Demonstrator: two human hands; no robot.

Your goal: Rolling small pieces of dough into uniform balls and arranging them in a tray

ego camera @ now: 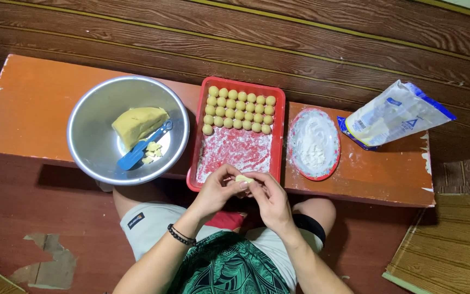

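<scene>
— Two hands? What do they hold?
— The left hand (216, 191) and right hand (270, 200) pinch one small, soft, yellow dough piece (243, 178), fingers closed round it, over the near edge of the red tray (278, 117).
— What's in the tray?
— Round smooth dough balls (239, 110) in rows on white flour. It sits on an orange bench (33, 109) over a dark wood floor (300, 49).

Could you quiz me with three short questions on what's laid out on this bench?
1. True or false: the red tray is full of dough balls.
2. What lies in the metal bowl beside the dough lump? A) blue scraper B) wooden spoon C) whisk
3. What do both hands' fingers pinch?

Key: 1. False, its near half holds only flour. 2. A, blue scraper. 3. A small dough piece.
</scene>
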